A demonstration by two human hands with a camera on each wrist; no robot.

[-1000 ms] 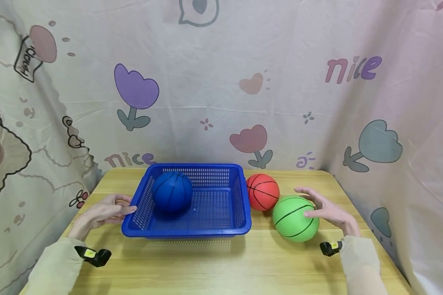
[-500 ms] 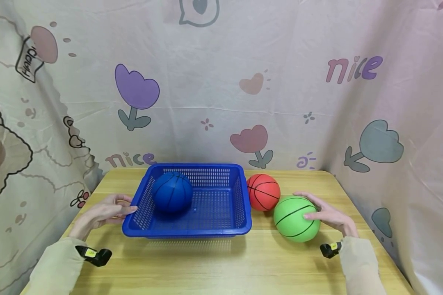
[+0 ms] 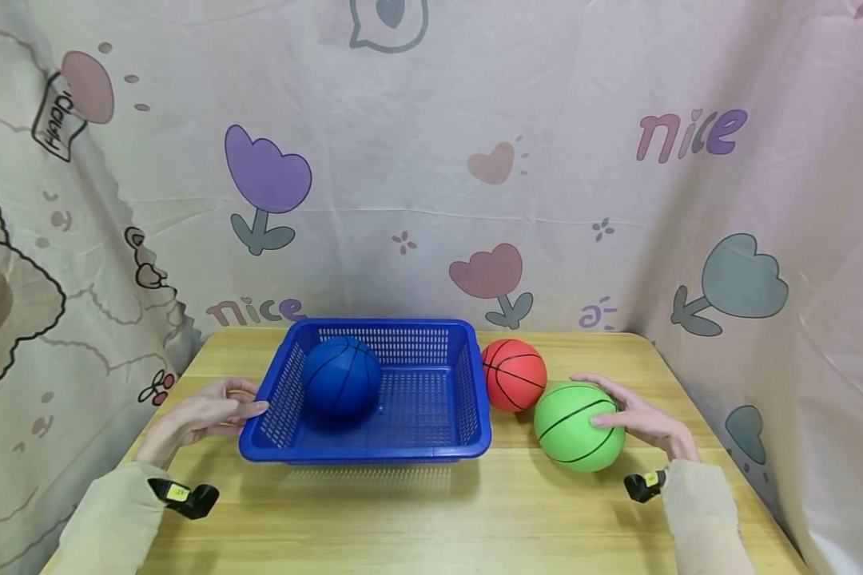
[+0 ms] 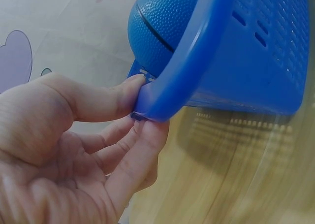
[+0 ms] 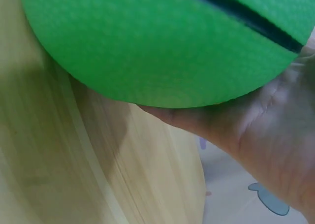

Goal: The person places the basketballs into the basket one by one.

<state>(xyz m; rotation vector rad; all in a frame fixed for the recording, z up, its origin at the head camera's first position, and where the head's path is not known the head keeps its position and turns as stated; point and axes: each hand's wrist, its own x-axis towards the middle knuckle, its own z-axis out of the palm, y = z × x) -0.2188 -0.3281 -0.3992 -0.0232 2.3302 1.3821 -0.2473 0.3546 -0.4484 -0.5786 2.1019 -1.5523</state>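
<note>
My left hand (image 3: 204, 414) pinches the left rim of a blue plastic basket (image 3: 374, 455) between thumb and fingers; the left wrist view shows the basket's rim (image 4: 192, 51) in that pinch. Inside the basket, toward its left side, sits a blue mini basketball (image 3: 341, 375). A green mini basketball (image 3: 578, 427) lies on the table to the right, with my right hand (image 3: 643, 415) curved around its right side, thumb on the near face. In the right wrist view the green ball (image 5: 157, 51) rests against the palm (image 5: 275, 120). Its far side is hidden.
A red mini basketball (image 3: 514, 375) sits between the basket's right wall and the green ball. Everything stands on a light wooden table (image 3: 403, 527). A printed cloth (image 3: 403, 200) hangs behind and along both sides.
The blue ball has shifted slightly right inside the basket. My right hand's fingers and thumb have settled closer on the green ball. The left hand stays at the rim.
</note>
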